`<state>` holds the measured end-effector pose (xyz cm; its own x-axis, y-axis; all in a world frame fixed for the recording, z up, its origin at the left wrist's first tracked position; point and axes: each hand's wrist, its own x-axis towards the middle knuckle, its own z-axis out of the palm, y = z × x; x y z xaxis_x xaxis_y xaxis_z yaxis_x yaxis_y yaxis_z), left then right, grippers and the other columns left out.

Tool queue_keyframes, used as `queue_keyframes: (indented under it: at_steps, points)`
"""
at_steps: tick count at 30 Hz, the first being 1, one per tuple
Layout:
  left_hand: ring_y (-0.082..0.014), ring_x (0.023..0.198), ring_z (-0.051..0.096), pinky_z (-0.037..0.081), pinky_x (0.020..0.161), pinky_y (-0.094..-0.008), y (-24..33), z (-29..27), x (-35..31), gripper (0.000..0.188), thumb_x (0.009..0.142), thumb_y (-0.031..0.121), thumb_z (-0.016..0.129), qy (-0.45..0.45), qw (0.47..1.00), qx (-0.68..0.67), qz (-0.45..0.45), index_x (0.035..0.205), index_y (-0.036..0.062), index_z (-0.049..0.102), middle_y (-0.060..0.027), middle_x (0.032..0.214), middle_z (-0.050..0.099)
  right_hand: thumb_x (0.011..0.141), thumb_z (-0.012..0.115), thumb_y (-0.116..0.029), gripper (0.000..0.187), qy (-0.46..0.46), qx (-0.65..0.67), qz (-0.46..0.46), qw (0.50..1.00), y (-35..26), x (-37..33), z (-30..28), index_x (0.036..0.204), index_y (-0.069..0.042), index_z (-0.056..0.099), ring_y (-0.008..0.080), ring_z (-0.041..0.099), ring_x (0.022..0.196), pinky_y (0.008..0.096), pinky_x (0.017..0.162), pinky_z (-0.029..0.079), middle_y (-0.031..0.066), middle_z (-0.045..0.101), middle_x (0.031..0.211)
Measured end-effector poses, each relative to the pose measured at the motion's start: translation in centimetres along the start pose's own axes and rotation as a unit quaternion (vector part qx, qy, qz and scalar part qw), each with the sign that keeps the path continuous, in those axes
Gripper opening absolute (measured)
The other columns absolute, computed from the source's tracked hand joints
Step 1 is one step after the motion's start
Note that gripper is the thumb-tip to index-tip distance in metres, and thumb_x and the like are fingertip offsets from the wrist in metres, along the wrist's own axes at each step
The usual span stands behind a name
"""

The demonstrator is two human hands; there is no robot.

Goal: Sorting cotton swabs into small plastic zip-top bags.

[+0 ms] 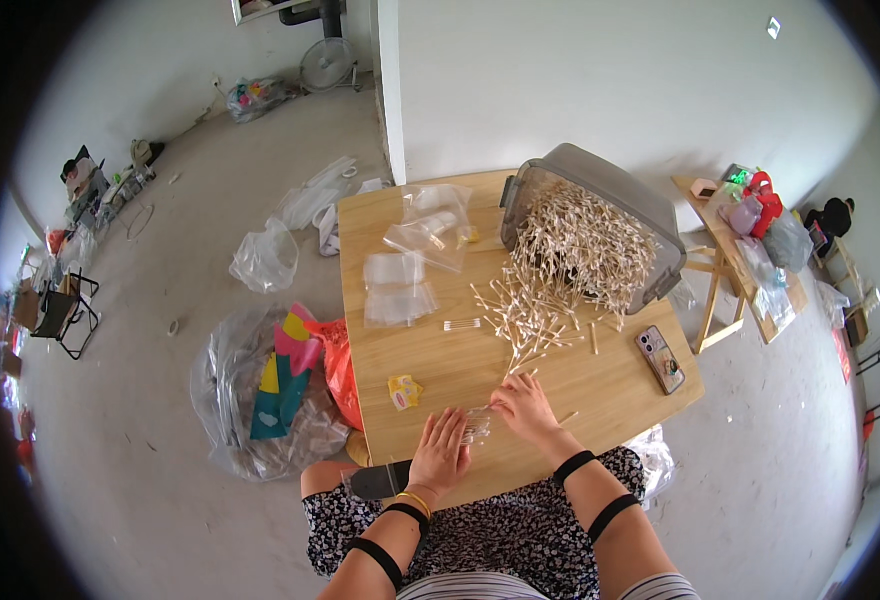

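Note:
Near the front edge of the wooden table, a small clear bag of cotton swabs (477, 428) lies between my hands. My left hand (441, 450) rests over its left end, fingers stretched out flat. Just right of the bag, my right hand (526, 406) has its fingers pinched at the bag's edge; what they hold is too small to make out. Loose cotton swabs (532, 322) fan out beyond my right fingertips from a tipped grey plastic bin (600, 175), which holds a big heap of them. A single swab (569, 417) lies beside my right wrist.
On the table (440, 365) are clear bags (400, 290), a short row of swabs (462, 325), yellow packets (405, 392) and a phone (660, 360). Large plastic bags (230, 390) sit on the floor at left. A cluttered side table (750, 265) stands at right.

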<state>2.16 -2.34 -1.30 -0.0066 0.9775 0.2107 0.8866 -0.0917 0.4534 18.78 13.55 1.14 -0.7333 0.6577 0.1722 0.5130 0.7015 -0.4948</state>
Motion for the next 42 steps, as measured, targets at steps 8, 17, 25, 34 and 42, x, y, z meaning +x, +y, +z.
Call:
queue_keyframes:
  at_steps: [8,17,25,34,42]
  points:
    - [-0.0315,0.141,0.037,0.023,0.12,-0.0497,0.0,-0.1,-0.2,0.06,0.088,0.018,0.058,0.0,1.0,-0.014,-0.001,0.143,0.0014,0.042,-0.015,0.148,0.044,0.082,0.072,-0.016,0.009,0.07,-0.031,0.045,0.996,2.3,-0.5,-1.1,0.087,-0.014,0.065,0.0278,0.053,0.101,0.0426,0.091,0.042,0.0023,0.06,0.096]
    - [-0.0261,0.141,0.039,0.02,0.121,-0.0535,-0.7,0.5,-0.6,0.058,0.09,0.019,0.056,-0.03,0.998,0.027,0.052,0.146,0.0112,0.043,-0.0068,0.147,0.046,0.082,0.071,-0.015,0.007,0.113,-0.053,0.117,0.985,-1.1,2.6,2.8,0.087,-0.014,0.065,0.0279,0.054,0.099,0.0435,0.088,0.04,0.004,0.06,0.094]
    - [-0.0295,0.143,0.035,0.019,0.121,-0.0546,0.3,0.1,-0.2,0.068,0.085,0.02,0.062,0.021,1.0,0.015,-0.012,0.146,0.0028,0.037,-0.0131,0.148,0.044,0.081,0.068,-0.011,0.012,0.06,0.054,0.035,0.996,-3.6,0.0,4.9,0.091,-0.015,0.069,0.0287,0.054,0.102,0.0439,0.089,0.041,0.0047,0.061,0.096]
    - [-0.0287,0.142,0.036,0.022,0.121,-0.0506,0.1,-0.3,-0.1,0.064,0.085,0.02,0.058,0.004,1.0,0.02,-0.007,0.144,0.0008,0.04,-0.013,0.15,0.041,0.074,0.068,-0.002,0.03,0.038,-0.113,0.213,0.97,3.3,-9.0,-5.1,0.102,-0.015,0.068,0.0338,0.051,0.108,0.0421,0.093,0.044,0.0109,0.055,0.11]
    - [-0.0305,0.143,0.034,0.021,0.121,-0.0513,0.4,-0.2,0.3,0.065,0.086,0.021,0.058,-0.007,1.0,0.023,-0.001,0.144,0.0012,0.039,-0.0142,0.148,0.041,0.077,0.07,-0.007,0.015,0.065,-0.036,0.163,0.984,5.8,-4.8,-2.6,0.089,-0.013,0.064,0.0322,0.052,0.104,0.0431,0.09,0.045,0.0083,0.057,0.099]
